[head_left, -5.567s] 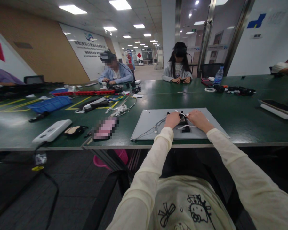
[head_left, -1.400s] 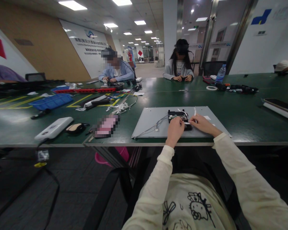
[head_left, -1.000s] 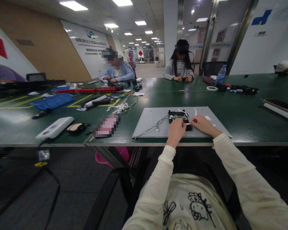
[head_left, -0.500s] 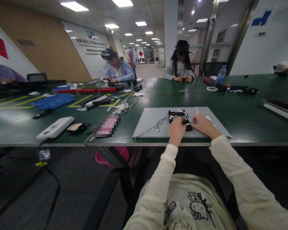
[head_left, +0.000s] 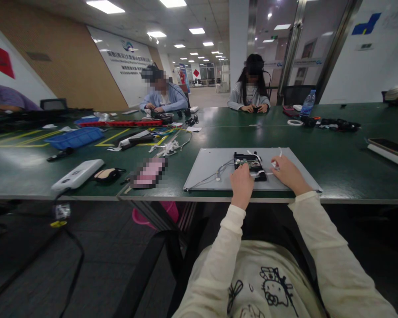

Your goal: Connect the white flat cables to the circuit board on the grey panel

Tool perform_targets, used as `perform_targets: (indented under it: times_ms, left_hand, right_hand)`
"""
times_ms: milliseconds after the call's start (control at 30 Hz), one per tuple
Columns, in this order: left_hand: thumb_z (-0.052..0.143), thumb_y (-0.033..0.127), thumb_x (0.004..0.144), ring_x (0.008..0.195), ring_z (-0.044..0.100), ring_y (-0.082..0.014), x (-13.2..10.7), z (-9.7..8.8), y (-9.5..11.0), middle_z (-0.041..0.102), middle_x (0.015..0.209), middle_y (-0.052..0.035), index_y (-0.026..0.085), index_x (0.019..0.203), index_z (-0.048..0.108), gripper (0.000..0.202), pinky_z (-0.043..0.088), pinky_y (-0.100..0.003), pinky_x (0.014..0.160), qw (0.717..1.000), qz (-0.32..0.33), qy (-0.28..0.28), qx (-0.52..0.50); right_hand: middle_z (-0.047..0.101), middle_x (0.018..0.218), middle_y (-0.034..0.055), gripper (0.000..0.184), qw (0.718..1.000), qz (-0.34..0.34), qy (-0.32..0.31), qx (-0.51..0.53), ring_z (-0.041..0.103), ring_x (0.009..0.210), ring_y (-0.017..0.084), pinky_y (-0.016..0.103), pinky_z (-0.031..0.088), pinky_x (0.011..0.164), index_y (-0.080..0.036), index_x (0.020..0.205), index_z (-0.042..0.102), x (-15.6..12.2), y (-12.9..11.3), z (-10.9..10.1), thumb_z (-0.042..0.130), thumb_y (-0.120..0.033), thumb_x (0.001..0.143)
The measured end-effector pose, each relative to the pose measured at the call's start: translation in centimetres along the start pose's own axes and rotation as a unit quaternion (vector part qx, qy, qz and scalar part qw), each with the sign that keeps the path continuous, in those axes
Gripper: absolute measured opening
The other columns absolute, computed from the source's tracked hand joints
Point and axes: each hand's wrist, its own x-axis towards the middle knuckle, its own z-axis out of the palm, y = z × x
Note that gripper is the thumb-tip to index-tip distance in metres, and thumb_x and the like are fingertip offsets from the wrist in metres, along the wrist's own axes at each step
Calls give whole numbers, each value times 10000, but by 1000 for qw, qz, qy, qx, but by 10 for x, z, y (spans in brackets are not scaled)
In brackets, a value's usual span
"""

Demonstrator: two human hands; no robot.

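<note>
A flat grey metal panel (head_left: 205, 170) lies on the table in front of me. On it sits a black frame with a circuit board (head_left: 251, 162), with thin grey cables (head_left: 220, 170) running out to the left. My left hand (head_left: 242, 183) is closed at the frame's near left edge; its fingertips are partly hidden, and I cannot make out what they pinch. Just right of the frame, my right hand (head_left: 287, 174) pinches a thin white strip (head_left: 270, 173), which stretches across from the frame. A white end sticks up above the fingers.
Left of the panel lie a pink phone-like slab (head_left: 149, 173), a black-and-beige mouse-shaped object (head_left: 106, 175) and a white power bank (head_left: 78, 175). Farther off are a blue tray (head_left: 74, 138), a tangle of white strips (head_left: 167, 148) and a water bottle (head_left: 308, 104). Other people sit around the table.
My right hand has moved right, away from the frame, and the white strip now shows between them. My left hand has shifted slightly left and down, uncovering more of the circuit board.
</note>
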Motion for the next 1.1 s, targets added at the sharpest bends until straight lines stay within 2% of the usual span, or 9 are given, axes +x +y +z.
perform_targets:
  times_ms: [133,200,367,467,533,633,800,933,1100]
  left_hand:
    - [529,95,845,763,582,-166,-3,-1,-7,610,835,-36,190,822,514,99,402,-269,689,991,42,35,-125]
    - [545,180,875,750,567,-144,-3,-1,-10,607,848,-24,189,851,522,35,419,-250,688,973,55,58,-218]
    - [433,334,954,786,589,-133,-4,-10,-20,642,857,-16,191,889,593,224,449,-226,677,919,17,43,-391]
    - [389,396,962,667,565,-121,-4,-20,-33,597,694,4,179,777,606,358,460,-224,630,883,-31,28,-467]
    - [453,442,928,538,501,-101,-5,-28,-44,535,598,28,170,766,622,359,430,-214,532,862,-43,3,-505]
    - [564,461,858,452,425,-75,-7,-35,-56,529,567,38,154,837,682,330,365,-199,449,859,-43,-23,-510]
    - [544,453,867,678,596,-126,-9,-37,-63,695,836,-51,139,903,730,366,464,-207,565,863,-52,13,-503]
    - [495,348,908,758,617,-141,-9,-40,-67,705,839,-42,151,866,735,313,468,-225,659,908,-44,100,-405]
    - [496,294,921,764,613,-139,-8,-39,-76,709,837,-30,169,907,732,267,444,-228,701,948,-39,132,-287]
  right_hand:
    - [553,789,37,225,987,24,58,145,501,693,153,282,409,674,-181,970,626,1,-16,-8,524,-350,861]
    - [528,742,12,281,958,55,57,276,442,598,119,247,362,566,-187,961,624,-1,-35,-11,508,-431,882]
    - [490,688,-45,323,817,47,-145,557,299,457,52,198,198,428,-219,943,535,-7,-102,-12,585,-523,846]
    - [504,686,-54,302,772,18,-206,601,271,447,35,190,166,423,-219,886,496,-6,-134,-11,630,-483,826]
    - [503,683,-51,283,768,13,-220,602,273,453,34,190,173,422,-214,901,523,-6,-147,-8,623,-469,831]
    - [502,681,-48,327,773,25,-227,592,288,457,40,192,201,417,-221,1078,566,-9,-154,1,616,-434,835]
    - [571,738,-31,373,784,41,-215,580,388,456,41,184,250,411,-218,1164,577,-19,-153,18,602,-380,830]
    - [671,960,44,311,797,57,-166,577,510,531,64,183,317,409,-202,1053,631,-23,-149,23,593,-412,827]
    - [704,888,59,307,821,59,-122,554,619,706,128,233,485,579,-179,1017,676,-28,-147,19,626,-406,816]
